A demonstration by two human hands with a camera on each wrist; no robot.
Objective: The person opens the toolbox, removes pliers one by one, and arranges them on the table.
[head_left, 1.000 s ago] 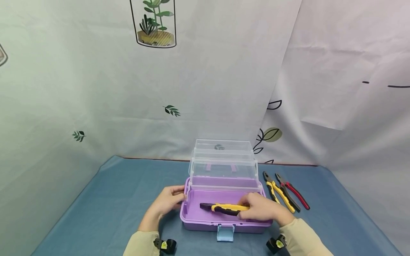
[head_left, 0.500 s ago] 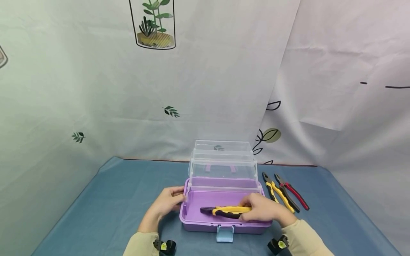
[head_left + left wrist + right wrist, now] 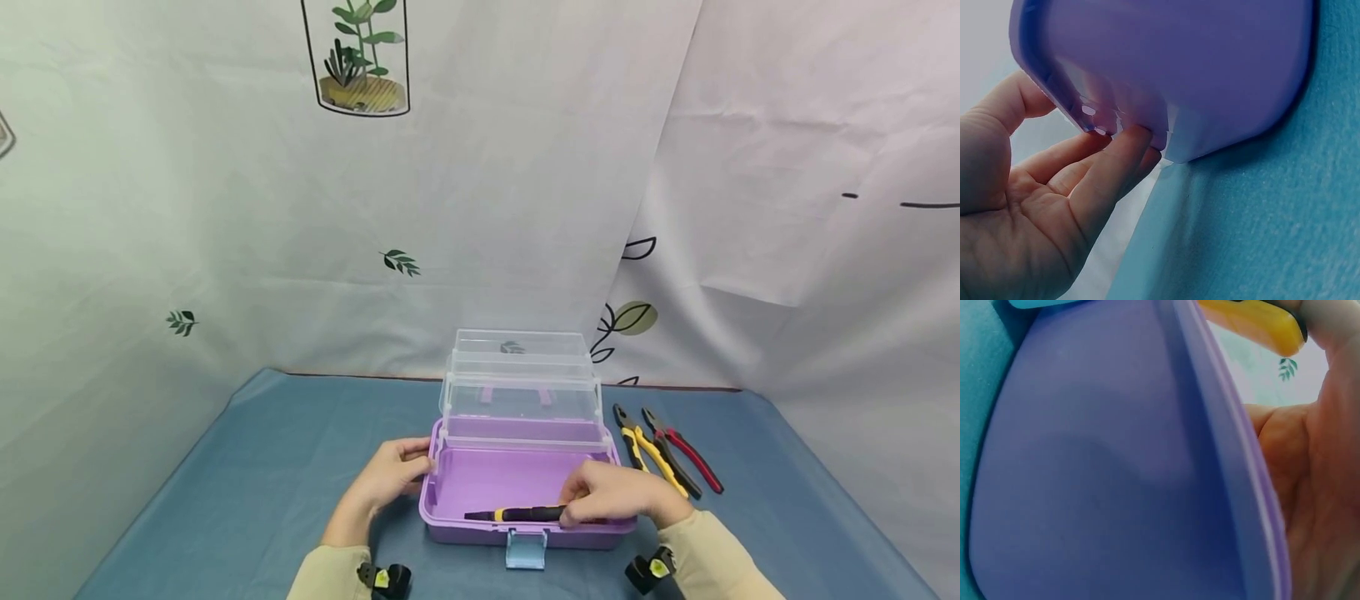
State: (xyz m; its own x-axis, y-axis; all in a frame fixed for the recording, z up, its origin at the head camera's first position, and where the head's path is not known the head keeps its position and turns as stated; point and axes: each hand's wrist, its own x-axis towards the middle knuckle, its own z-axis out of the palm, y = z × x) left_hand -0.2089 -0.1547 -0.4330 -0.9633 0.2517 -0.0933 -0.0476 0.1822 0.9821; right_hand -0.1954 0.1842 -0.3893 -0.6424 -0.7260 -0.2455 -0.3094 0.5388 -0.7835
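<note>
A purple toolbox (image 3: 491, 479) with its clear lid (image 3: 525, 375) raised stands on the blue cloth. At its left edge my left hand (image 3: 393, 472) holds the rim and side wall; in the left wrist view the thumb is at the rim and the fingers (image 3: 1116, 156) lie against the outer wall. My right hand (image 3: 611, 492) grips yellow-and-black pliers (image 3: 525, 514) by the handles inside the box, along its front wall, with the dark jaws pointing left. The right wrist view shows a yellow handle end (image 3: 1260, 325) by the hand; the box wall hides the rest.
Right of the box lie another pair of yellow-and-black pliers (image 3: 651, 450) and red-and-black pliers (image 3: 686, 450). A light blue latch (image 3: 527, 550) hangs down at the box's front. A printed white curtain (image 3: 487, 208) rises behind the table's far edge.
My right hand has brought the pliers toward the front wall of the box and turned them, so they now appear edge-on. My left hand has stayed on the box's left edge.
</note>
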